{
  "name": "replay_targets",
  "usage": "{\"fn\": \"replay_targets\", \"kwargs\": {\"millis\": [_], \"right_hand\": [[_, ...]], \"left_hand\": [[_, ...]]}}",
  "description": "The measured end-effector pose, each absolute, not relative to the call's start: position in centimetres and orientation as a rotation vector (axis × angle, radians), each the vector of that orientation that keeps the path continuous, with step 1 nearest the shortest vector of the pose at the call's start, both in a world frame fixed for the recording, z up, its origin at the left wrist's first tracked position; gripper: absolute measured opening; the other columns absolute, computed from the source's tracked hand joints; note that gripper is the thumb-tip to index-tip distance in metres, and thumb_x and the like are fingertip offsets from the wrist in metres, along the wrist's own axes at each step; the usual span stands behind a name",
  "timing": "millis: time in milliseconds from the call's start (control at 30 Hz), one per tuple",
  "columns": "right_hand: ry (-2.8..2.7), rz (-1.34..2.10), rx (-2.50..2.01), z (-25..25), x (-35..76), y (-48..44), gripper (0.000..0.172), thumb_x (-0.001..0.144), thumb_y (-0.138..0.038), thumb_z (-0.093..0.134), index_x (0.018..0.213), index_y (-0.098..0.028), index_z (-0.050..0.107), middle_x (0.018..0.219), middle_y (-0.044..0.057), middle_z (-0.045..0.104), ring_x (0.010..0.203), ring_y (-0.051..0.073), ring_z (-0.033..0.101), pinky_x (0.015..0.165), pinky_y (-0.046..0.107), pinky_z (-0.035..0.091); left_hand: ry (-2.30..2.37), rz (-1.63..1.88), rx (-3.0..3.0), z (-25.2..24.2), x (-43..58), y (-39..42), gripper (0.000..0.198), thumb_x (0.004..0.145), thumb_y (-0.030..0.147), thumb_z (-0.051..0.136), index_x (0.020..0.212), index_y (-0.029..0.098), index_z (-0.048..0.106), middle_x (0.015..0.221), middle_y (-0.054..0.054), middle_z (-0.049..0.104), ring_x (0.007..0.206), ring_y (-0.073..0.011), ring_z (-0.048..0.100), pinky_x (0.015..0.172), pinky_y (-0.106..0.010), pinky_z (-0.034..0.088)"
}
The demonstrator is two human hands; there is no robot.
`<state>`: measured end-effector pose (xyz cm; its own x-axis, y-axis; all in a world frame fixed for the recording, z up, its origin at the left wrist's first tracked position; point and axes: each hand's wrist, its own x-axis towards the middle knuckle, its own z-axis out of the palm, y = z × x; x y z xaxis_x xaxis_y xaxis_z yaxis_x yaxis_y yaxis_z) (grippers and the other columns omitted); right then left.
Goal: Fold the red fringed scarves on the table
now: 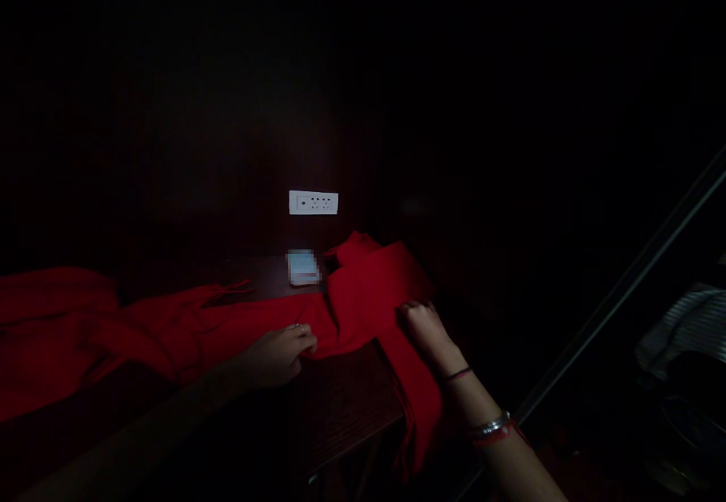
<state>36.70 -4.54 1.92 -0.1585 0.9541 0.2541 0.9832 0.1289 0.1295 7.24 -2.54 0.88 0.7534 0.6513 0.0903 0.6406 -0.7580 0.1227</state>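
Note:
A long red scarf [374, 283] with fringed ends lies rumpled across the dark wooden tabletop [345, 396], and one end hangs over the right edge. My left hand [283, 354], with a ring on one finger, is closed on the scarf's near edge at the middle. Farther right, my right hand [423, 324] has its fingers curled round the folded part of the scarf, near the table's corner. Bracelets circle the right wrist and forearm. The fingertips of both hands are partly hidden in dim light.
Behind the scarf lies a small pale, blurred flat item [303, 268]. A white wall socket panel [314, 202] is above it. More red cloth [51, 336] is heaped at the left. A diagonal metal edge [601, 317] and a striped cloth [689, 328] appear at the right.

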Motion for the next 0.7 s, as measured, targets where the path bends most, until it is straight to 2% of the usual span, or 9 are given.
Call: {"fn": "replay_targets", "kwargs": {"millis": [67,133,233,300,367,467,533,700], "right_hand": [[-2.268,-0.430,-1.988,2.3,36.5,-4.4,0.027,0.079,-0.011,0.032,0.087,-0.016,0.058,0.088,0.008,0.059,0.086,0.018,0.051,0.083,0.033,0.026],[-2.205,-0.452,-1.985,3.0,35.9,-3.9,0.027,0.080,-0.013,0.032,0.086,-0.016,0.058,0.089,0.009,0.059,0.088,0.018,0.050,0.084,0.033,0.025],[-2.174,-0.433,-1.887,4.2,34.0,-2.2,0.030,0.083,-0.020,0.028,0.094,-0.015,0.055,0.096,0.010,0.056,0.092,0.017,0.048,0.085,0.031,0.027],[-2.210,-0.412,-1.766,4.5,32.6,-0.7,0.036,0.085,-0.029,0.024,0.110,-0.016,0.047,0.112,0.011,0.048,0.103,0.018,0.041,0.087,0.032,0.026],[-2.283,-0.383,-1.673,4.1,31.5,0.8,0.048,0.083,-0.043,0.025,0.124,-0.019,0.030,0.129,0.009,0.030,0.116,0.023,0.025,0.090,0.038,0.024],[-2.399,-0.336,-1.693,2.7,31.0,2.7,0.066,0.075,-0.060,0.023,0.130,-0.026,0.012,0.137,0.005,0.008,0.122,0.030,0.006,0.090,0.051,0.018],[-2.412,-0.370,-1.740,1.7,31.3,3.5,0.069,0.073,-0.064,0.020,0.130,-0.026,0.011,0.138,0.005,0.004,0.122,0.032,0.002,0.090,0.055,0.013],[-2.327,-0.465,-1.777,0.4,32.1,4.4,0.071,0.072,-0.065,0.017,0.131,-0.024,0.012,0.138,0.007,0.002,0.122,0.031,-0.002,0.091,0.056,0.007]], "left_hand": [[0.976,0.242,2.776,1.5,7.6,-2.0,0.029,0.075,0.029,0.041,0.102,0.023,0.050,0.101,-0.002,0.052,0.092,-0.0151,0.049,0.081,-0.026,0.037],[1.056,0.377,2.722,1.9,8.4,-0.4,0.034,0.080,0.036,0.030,0.105,0.021,0.049,0.101,-0.004,0.052,0.093,-0.0145,0.048,0.084,-0.026,0.036],[1.426,0.601,2.666,1.3,9.9,3.1,0.041,0.082,0.036,0.025,0.113,0.016,0.044,0.116,-0.010,0.044,0.106,-0.0196,0.040,0.090,-0.033,0.030],[1.630,0.508,2.565,0.0,10.5,5.0,0.049,0.080,0.042,0.028,0.122,0.017,0.035,0.129,-0.012,0.031,0.115,-0.0258,0.030,0.091,-0.041,0.028],[1.773,0.317,2.434,-1.5,10.5,5.8,0.060,0.076,0.052,0.027,0.126,0.019,0.028,0.134,-0.012,0.019,0.120,-0.0304,0.018,0.092,-0.048,0.022],[1.909,0.174,2.294,-2.9,9.1,5.8,0.070,0.071,0.062,0.023,0.128,0.022,0.021,0.137,-0.009,0.008,0.123,-0.0298,0.004,0.094,-0.051,0.013],[2.024,0.164,2.202,-3.1,7.5,5.6,0.071,0.070,0.063,0.021,0.129,0.023,0.018,0.137,-0.008,0.006,0.123,-0.0289,0.002,0.095,-0.051,0.011],[2.293,0.253,2.017,-2.8,4.7,5.6,0.073,0.071,0.063,0.022,0.129,0.018,0.018,0.135,-0.013,0.012,0.122,-0.0318,0.005,0.093,-0.049,0.019]]}}
